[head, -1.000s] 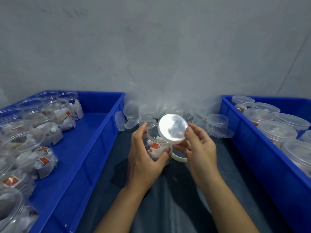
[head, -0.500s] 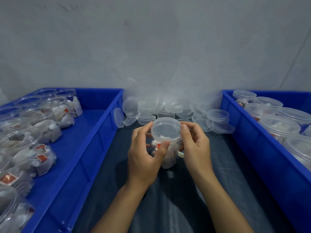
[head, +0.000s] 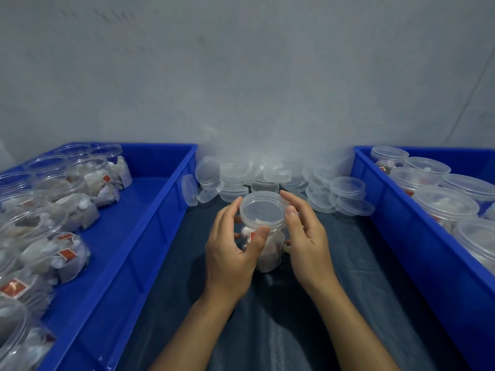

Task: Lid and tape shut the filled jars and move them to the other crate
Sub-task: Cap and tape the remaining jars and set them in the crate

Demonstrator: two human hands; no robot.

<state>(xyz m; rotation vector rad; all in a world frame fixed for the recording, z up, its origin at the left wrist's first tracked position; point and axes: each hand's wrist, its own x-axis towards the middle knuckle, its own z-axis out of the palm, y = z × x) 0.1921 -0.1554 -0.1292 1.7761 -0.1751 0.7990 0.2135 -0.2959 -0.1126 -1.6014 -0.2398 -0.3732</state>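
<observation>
Since a second ago the lid (head: 263, 209) has gone from tilted in the right hand (head: 305, 236) to flat on the jar (head: 267, 245). Left hand (head: 231, 253) grips the jar; right fingers curl round the lid. It sits on dark cloth (head: 267, 330) between the left crate (head: 150, 236) and right crate (head: 388, 236).

At the centre of the frame, the left hand (head: 233, 253) grips a clear jar (head: 267, 245) with its thumb curled on the front, and the right hand (head: 308, 236) touches the rim of the lid (head: 263, 210) sitting on top. The jar stands on a dark surface (head: 294, 317). Loose lids (head: 281, 178) pile behind it. A blue crate at left (head: 150, 236) holds unlidded jars; a blue crate at right (head: 401, 236) holds lidded ones.
</observation>
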